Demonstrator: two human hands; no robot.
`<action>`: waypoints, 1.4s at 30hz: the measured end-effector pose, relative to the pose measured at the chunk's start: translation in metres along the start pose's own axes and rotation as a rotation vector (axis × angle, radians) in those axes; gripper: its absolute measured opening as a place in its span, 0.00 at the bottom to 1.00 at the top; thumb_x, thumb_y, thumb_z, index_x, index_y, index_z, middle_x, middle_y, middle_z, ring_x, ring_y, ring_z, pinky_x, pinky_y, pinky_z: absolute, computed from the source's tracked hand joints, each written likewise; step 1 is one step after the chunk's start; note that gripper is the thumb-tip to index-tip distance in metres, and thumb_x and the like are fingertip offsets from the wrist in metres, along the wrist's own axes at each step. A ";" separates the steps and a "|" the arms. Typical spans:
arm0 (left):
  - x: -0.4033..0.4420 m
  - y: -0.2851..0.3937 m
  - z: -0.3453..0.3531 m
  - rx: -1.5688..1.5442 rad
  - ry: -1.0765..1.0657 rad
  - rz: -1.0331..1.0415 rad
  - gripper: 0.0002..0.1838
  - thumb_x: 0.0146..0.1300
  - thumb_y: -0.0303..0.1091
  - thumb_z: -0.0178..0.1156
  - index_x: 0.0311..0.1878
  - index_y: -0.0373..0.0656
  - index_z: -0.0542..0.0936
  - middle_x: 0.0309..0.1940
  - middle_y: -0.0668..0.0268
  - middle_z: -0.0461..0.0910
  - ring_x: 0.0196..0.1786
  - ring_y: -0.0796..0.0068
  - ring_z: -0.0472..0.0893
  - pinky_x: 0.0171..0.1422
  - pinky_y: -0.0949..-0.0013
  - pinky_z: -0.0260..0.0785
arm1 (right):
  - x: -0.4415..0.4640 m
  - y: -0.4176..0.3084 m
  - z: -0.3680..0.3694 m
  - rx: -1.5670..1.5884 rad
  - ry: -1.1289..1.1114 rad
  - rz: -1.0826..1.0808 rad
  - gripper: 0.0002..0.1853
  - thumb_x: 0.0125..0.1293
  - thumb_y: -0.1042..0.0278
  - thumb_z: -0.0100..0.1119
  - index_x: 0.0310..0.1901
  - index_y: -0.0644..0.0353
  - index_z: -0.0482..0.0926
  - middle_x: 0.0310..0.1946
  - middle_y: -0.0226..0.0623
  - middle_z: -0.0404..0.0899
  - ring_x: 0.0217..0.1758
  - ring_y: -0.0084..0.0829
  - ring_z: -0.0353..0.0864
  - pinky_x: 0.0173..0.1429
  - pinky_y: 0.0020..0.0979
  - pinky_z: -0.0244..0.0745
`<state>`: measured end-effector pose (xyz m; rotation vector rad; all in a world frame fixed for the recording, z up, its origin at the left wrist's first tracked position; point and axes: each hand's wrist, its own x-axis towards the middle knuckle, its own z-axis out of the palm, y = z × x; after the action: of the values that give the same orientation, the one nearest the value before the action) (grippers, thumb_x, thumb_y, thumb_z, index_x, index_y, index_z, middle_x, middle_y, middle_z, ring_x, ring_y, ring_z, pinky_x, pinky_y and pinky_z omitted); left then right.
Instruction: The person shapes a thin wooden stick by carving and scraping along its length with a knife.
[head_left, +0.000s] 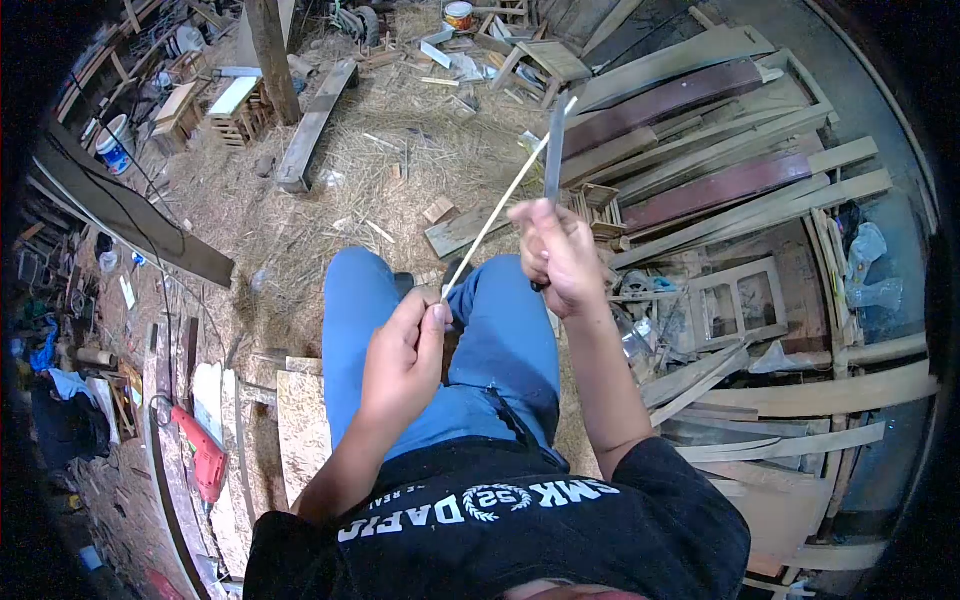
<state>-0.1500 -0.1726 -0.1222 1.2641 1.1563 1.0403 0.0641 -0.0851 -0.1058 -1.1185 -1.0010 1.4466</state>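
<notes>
A thin pale stick (500,207) slants up and to the right from my left hand (408,350), which pinches its lower end between thumb and fingers above my lap. My right hand (562,255) is closed around the handle of a knife (555,150), its blade pointing up. Near the stick's upper end, the blade lies beside or against it; whether they touch I cannot tell. Most of the knife's handle is hidden in my fingers.
Long boards (690,190) are stacked on the right, beside a wooden frame (740,305). A red power tool (203,455) lies on planks at the lower left. A wooden post (272,60) and a small stool (548,65) stand ahead. Shavings cover the floor.
</notes>
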 end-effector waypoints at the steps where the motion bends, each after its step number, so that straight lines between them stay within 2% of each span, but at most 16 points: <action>1: 0.000 -0.002 0.001 -0.001 0.003 -0.002 0.10 0.82 0.30 0.47 0.43 0.40 0.75 0.33 0.74 0.70 0.36 0.89 0.66 0.39 0.80 0.59 | 0.000 -0.005 0.009 0.035 0.011 -0.018 0.17 0.80 0.56 0.54 0.45 0.64 0.79 0.17 0.16 0.58 0.14 0.11 0.53 0.18 0.20 0.48; 3: 0.001 -0.006 0.003 0.031 0.005 0.010 0.09 0.81 0.30 0.47 0.43 0.40 0.75 0.32 0.75 0.69 0.36 0.88 0.67 0.40 0.79 0.60 | 0.001 -0.011 0.018 0.104 0.028 -0.034 0.09 0.77 0.67 0.58 0.47 0.66 0.79 0.18 0.16 0.59 0.16 0.10 0.55 0.19 0.19 0.49; 7: 0.001 0.002 -0.001 0.079 -0.013 -0.018 0.10 0.82 0.30 0.47 0.43 0.39 0.75 0.30 0.74 0.69 0.35 0.88 0.68 0.39 0.79 0.61 | 0.008 -0.006 0.022 0.055 0.025 -0.065 0.09 0.76 0.68 0.59 0.48 0.67 0.79 0.18 0.16 0.59 0.15 0.10 0.55 0.19 0.19 0.50; 9: 0.006 0.008 -0.006 -0.097 -0.157 -0.146 0.12 0.82 0.33 0.45 0.44 0.39 0.75 0.27 0.74 0.69 0.31 0.87 0.68 0.36 0.78 0.62 | 0.009 -0.006 0.024 0.085 0.018 -0.055 0.09 0.76 0.69 0.59 0.47 0.67 0.79 0.18 0.17 0.60 0.15 0.10 0.55 0.19 0.19 0.50; 12: 0.018 0.004 -0.002 -0.298 -0.186 -0.021 0.11 0.81 0.34 0.47 0.44 0.40 0.75 0.22 0.77 0.66 0.24 0.87 0.64 0.27 0.76 0.58 | 0.010 -0.003 0.030 0.037 0.026 -0.076 0.08 0.76 0.69 0.59 0.47 0.66 0.79 0.18 0.17 0.62 0.15 0.10 0.55 0.19 0.20 0.50; 15: 0.029 0.020 -0.006 -0.455 -0.282 -0.169 0.12 0.82 0.36 0.46 0.45 0.40 0.75 0.23 0.78 0.64 0.24 0.88 0.62 0.28 0.78 0.55 | 0.007 -0.002 0.035 0.012 -0.008 -0.078 0.08 0.76 0.69 0.59 0.46 0.66 0.80 0.18 0.18 0.63 0.15 0.10 0.55 0.19 0.20 0.50; 20: 0.047 0.011 -0.006 -0.300 -0.184 -0.072 0.13 0.83 0.37 0.46 0.44 0.42 0.76 0.23 0.81 0.63 0.25 0.91 0.59 0.27 0.79 0.50 | 0.012 -0.002 0.023 -0.061 -0.063 -0.173 0.13 0.79 0.62 0.53 0.45 0.66 0.80 0.18 0.19 0.64 0.17 0.10 0.58 0.21 0.20 0.53; 22: 0.046 0.009 -0.008 -0.389 -0.184 -0.073 0.13 0.83 0.40 0.45 0.45 0.44 0.74 0.19 0.82 0.58 0.17 0.92 0.53 0.19 0.79 0.43 | 0.012 0.008 0.012 -0.131 -0.122 -0.198 0.16 0.80 0.59 0.52 0.45 0.66 0.80 0.18 0.20 0.65 0.18 0.11 0.60 0.23 0.21 0.56; 24: 0.043 0.011 -0.011 -0.396 -0.171 -0.094 0.13 0.83 0.38 0.46 0.44 0.43 0.75 0.20 0.82 0.60 0.20 0.91 0.56 0.23 0.78 0.46 | 0.008 0.018 0.008 -0.476 -0.173 -0.340 0.17 0.78 0.59 0.54 0.38 0.65 0.83 0.23 0.25 0.78 0.25 0.20 0.75 0.31 0.29 0.70; 25: 0.042 0.013 -0.013 -0.399 -0.169 -0.107 0.13 0.83 0.37 0.46 0.42 0.42 0.76 0.21 0.81 0.62 0.24 0.91 0.59 0.27 0.77 0.49 | 0.008 0.019 0.006 -0.647 -0.199 -0.382 0.18 0.74 0.56 0.59 0.37 0.66 0.82 0.23 0.36 0.82 0.25 0.32 0.81 0.34 0.36 0.74; 28: 0.041 0.010 -0.014 -0.386 -0.154 -0.135 0.13 0.83 0.36 0.47 0.43 0.41 0.76 0.21 0.81 0.62 0.23 0.90 0.58 0.26 0.77 0.49 | 0.002 0.004 0.007 -0.997 -0.296 -0.371 0.19 0.70 0.52 0.63 0.37 0.64 0.82 0.22 0.48 0.79 0.25 0.41 0.82 0.32 0.37 0.73; 29: 0.040 0.010 -0.014 -0.385 -0.160 -0.135 0.13 0.83 0.36 0.47 0.43 0.41 0.76 0.21 0.81 0.62 0.23 0.90 0.58 0.26 0.77 0.49 | 0.003 0.013 0.004 -0.933 -0.284 -0.421 0.20 0.71 0.53 0.63 0.35 0.67 0.79 0.23 0.46 0.73 0.25 0.37 0.75 0.32 0.37 0.68; 36: 0.035 -0.001 -0.010 -0.215 -0.099 -0.083 0.14 0.82 0.36 0.49 0.42 0.39 0.78 0.21 0.79 0.65 0.25 0.90 0.61 0.28 0.77 0.53 | 0.004 0.007 0.006 -1.098 -0.313 -0.665 0.20 0.67 0.53 0.66 0.31 0.65 0.77 0.21 0.49 0.73 0.22 0.49 0.74 0.27 0.40 0.68; 39: 0.030 -0.007 -0.010 -0.142 -0.066 0.004 0.13 0.81 0.35 0.49 0.41 0.39 0.78 0.23 0.78 0.66 0.27 0.87 0.63 0.31 0.76 0.57 | 0.013 0.008 -0.001 -1.196 -0.303 -0.772 0.21 0.66 0.45 0.66 0.34 0.60 0.83 0.19 0.47 0.76 0.24 0.51 0.80 0.26 0.44 0.70; 41: 0.022 -0.001 -0.010 -0.167 -0.058 -0.008 0.13 0.81 0.35 0.49 0.41 0.40 0.77 0.24 0.78 0.66 0.28 0.86 0.63 0.33 0.75 0.60 | 0.032 0.010 -0.018 -1.215 -0.104 -0.702 0.23 0.67 0.44 0.65 0.33 0.60 0.84 0.20 0.47 0.78 0.25 0.52 0.81 0.28 0.44 0.72; 42: 0.014 0.003 -0.010 -0.182 -0.075 -0.007 0.12 0.82 0.36 0.48 0.41 0.42 0.75 0.22 0.80 0.64 0.25 0.89 0.61 0.28 0.77 0.54 | 0.049 0.009 -0.030 -0.979 0.136 -0.519 0.24 0.71 0.43 0.62 0.36 0.61 0.86 0.21 0.47 0.79 0.23 0.43 0.81 0.30 0.42 0.72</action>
<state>-0.1575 -0.1566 -0.1195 1.1448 0.9854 1.0586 0.0886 -0.0373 -0.1282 -1.4355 -1.8112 0.4115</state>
